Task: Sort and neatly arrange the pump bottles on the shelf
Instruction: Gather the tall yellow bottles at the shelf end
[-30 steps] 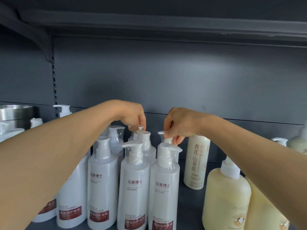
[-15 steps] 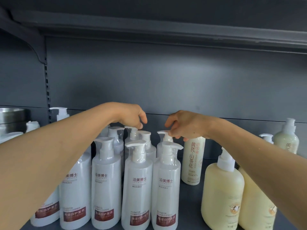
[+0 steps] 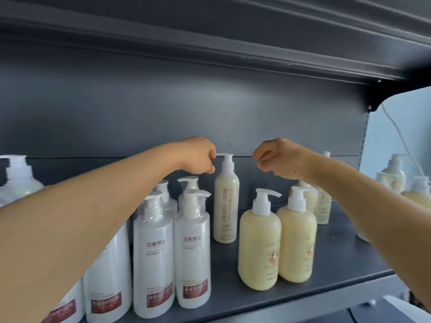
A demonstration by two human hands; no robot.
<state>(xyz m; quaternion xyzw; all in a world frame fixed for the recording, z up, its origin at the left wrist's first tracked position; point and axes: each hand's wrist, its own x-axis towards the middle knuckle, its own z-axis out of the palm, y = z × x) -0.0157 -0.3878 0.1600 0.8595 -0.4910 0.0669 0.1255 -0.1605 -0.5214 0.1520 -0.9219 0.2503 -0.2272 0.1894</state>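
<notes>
The left hand [image 3: 198, 157] reaches forward with its forearm stretched across the white bottles, fingers curled downward, and its fingertips meet the spout tip of the tall slim bottle [image 3: 226, 206]; whether they pinch the spout or only touch it cannot be told. The right hand [image 3: 277, 159] hangs at the same height just to the right of that pump, fingers loosely curled and holding nothing, its arm running in from the lower right. The slim bottle stands upright toward the back of the grey shelf [image 3: 338, 252], between the two hands. Left of it, under the left forearm, the white pump bottles [image 3: 172, 248] stand in close rows (red labels near their bases). To its right, two rounded yellow bottles [image 3: 275, 241] stand side by side, touching, with more pale bottles behind them.
</notes>
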